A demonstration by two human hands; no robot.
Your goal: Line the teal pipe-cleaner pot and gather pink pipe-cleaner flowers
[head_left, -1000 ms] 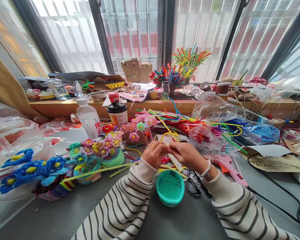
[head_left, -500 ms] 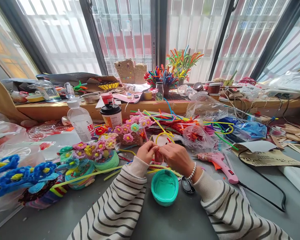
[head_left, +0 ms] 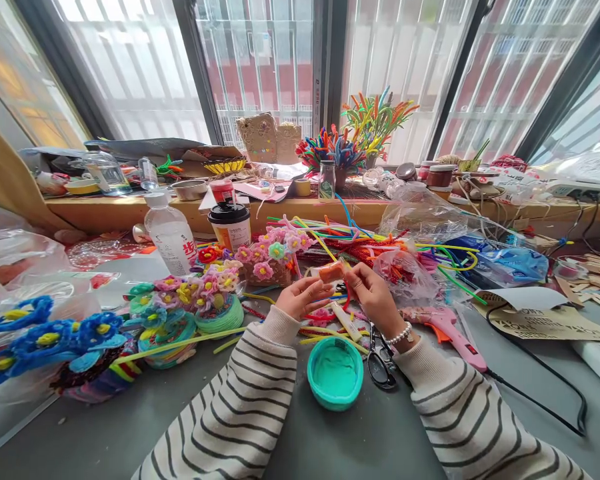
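Orange and slightly shiny, a small piece [head_left: 331, 271] is pinched at one end between the thumb and fingers of the right hand [head_left: 367, 292], raised above the cluttered table [head_left: 365, 443]. Beside it, the left hand [head_left: 304, 297] has its fingers loosely stretched out, holding nothing visible. A turquoise bowl [head_left: 335, 375] sits nearer the person, with dark-framed glasses [head_left: 381, 371] and a pink glue gun [head_left: 453, 331] to its right.

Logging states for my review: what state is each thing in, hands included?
Left hand: open, fingers extended
Right hand: pinching
Orange piece: held by the right hand
Turquoise bowl: upright
Glue gun: lying down, power unclear
Clear bottle: upright, capped
Paper cup: upright, lidded
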